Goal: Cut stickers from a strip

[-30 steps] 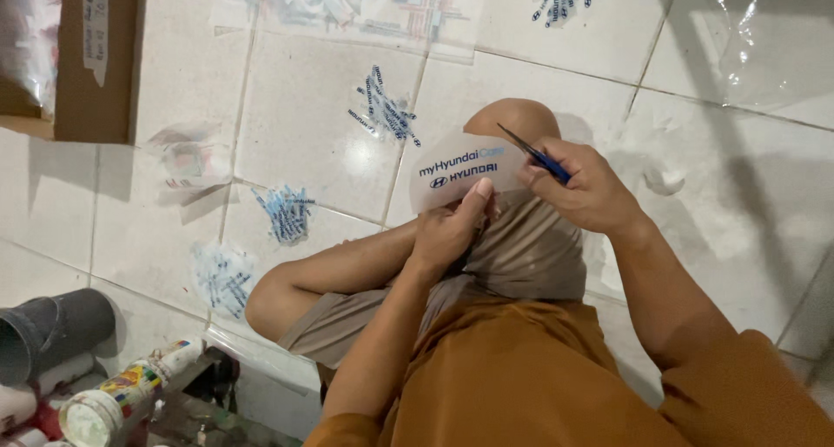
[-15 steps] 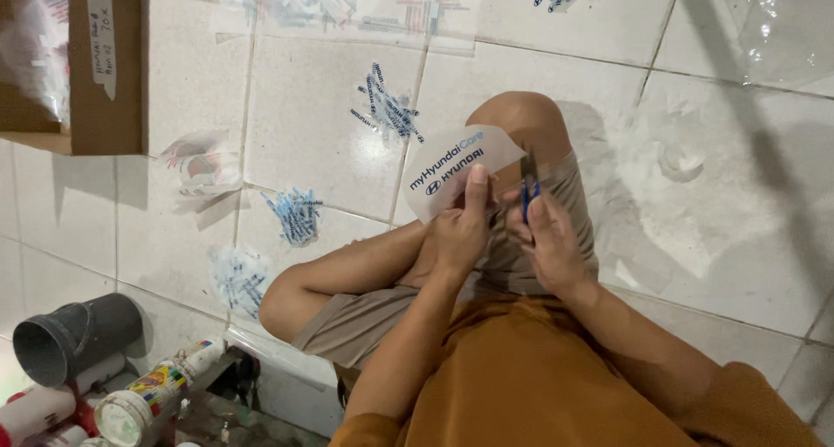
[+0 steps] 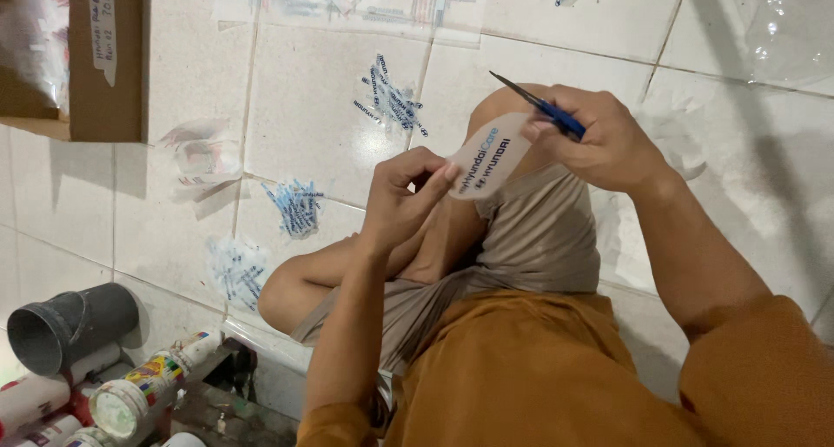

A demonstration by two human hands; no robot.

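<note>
Left hand (image 3: 401, 199) pinches the sticker (image 3: 488, 156) by its near edge — held taut above the knee. Right hand (image 3: 599, 139) closes around scissors (image 3: 543, 108), blades meeting the sticker's far edge.

My left hand (image 3: 401, 205) pinches a white oval sticker (image 3: 486, 156) with dark lettering. Small blue-and-white sticker piles (image 3: 391, 99) dot the tiles; a brown cardboard box (image 3: 104, 73) with a white label sits top left.

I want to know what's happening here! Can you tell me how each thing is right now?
Left hand: pinching the sticker's edge.
Right hand: gripping the scissors.
Scissors: blades nearly closed at the sticker's top.
Oval sticker: held up above the knee.
Grey pipe: lying on its side.
Cardboard box: open.
</note>
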